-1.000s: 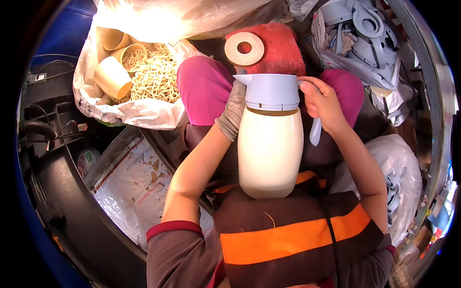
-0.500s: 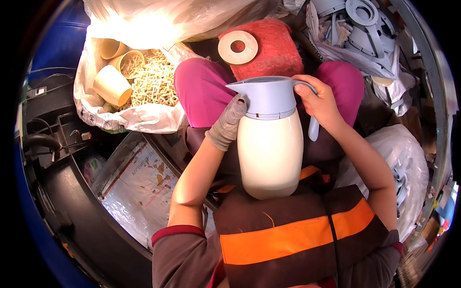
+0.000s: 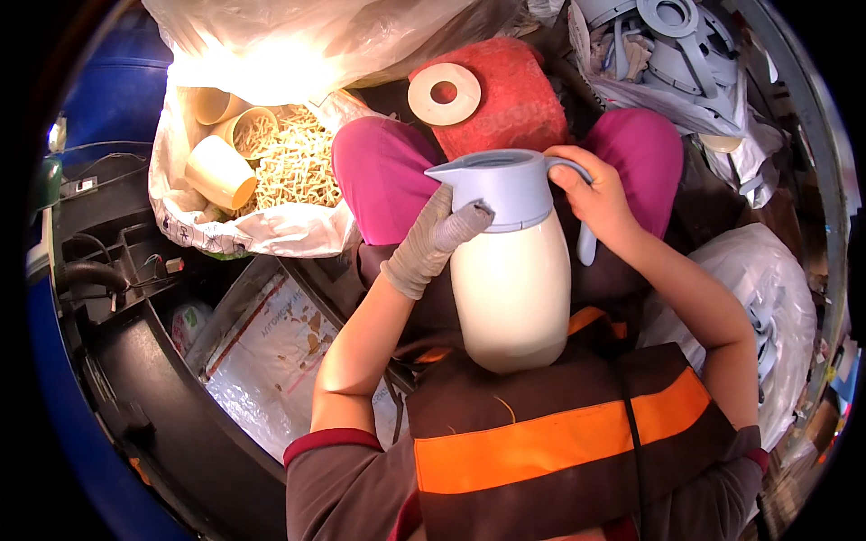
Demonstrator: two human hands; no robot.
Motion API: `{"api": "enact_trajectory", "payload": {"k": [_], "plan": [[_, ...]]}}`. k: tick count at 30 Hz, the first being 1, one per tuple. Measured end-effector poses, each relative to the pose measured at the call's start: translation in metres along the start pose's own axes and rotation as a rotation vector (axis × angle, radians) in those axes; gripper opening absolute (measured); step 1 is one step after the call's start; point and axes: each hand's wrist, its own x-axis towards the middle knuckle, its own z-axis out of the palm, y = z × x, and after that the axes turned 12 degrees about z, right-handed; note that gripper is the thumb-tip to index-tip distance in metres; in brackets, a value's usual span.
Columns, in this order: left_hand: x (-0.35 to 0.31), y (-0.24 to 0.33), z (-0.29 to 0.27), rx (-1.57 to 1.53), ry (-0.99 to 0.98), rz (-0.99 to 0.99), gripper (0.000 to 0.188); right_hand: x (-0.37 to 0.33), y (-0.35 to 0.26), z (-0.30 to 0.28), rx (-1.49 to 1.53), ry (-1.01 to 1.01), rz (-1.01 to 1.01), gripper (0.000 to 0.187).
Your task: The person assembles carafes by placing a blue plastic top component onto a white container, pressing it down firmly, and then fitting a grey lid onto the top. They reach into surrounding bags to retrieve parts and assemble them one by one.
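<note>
A cream vacuum jug (image 3: 510,302) stands in my lap, its base against my brown apron. Its grey-blue collar (image 3: 510,198) has a pointed spout facing left, and a grey-blue handle (image 3: 586,245) hangs down on the right. My left hand (image 3: 428,239), in a worn grey glove, grips the collar from the left; its thumb lies across the front of the lower collar edge, and its other fingers are mostly hidden behind. My bare right hand (image 3: 597,197) is closed round the top of the handle, thumb near the collar.
Beyond my knees lies a red block (image 3: 519,99) with a cream ring (image 3: 422,96) on it. At left, a white sack (image 3: 262,239) holds cream cups (image 3: 221,171) and small pieces (image 3: 302,167). Grey-blue parts (image 3: 695,68) fill a bag upper right; a plastic bag (image 3: 740,270) sits lower right.
My left thumb has moved from the side of the collar across its front. The jug has turned and tilted slightly. My right hand stays on the handle.
</note>
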Motion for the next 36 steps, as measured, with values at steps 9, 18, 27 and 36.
{"api": "enact_trajectory", "payload": {"k": [9,18,27,36], "plan": [[0.002,0.008,0.017,0.091,-0.019,0.016,0.075,0.004,0.0,-0.021,0.117,-0.181,0.127,0.028],[-0.004,0.017,0.009,0.008,-0.039,0.012,0.065,0.004,-0.037,-0.019,-0.048,-0.353,0.304,0.043],[0.066,0.035,-0.044,0.354,0.099,0.217,0.06,-0.004,-0.052,-0.063,0.017,-0.496,0.331,0.034],[0.138,-0.001,-0.046,1.902,0.095,0.006,0.078,-0.038,-0.084,-0.131,0.141,-0.069,-0.106,0.033]]}}
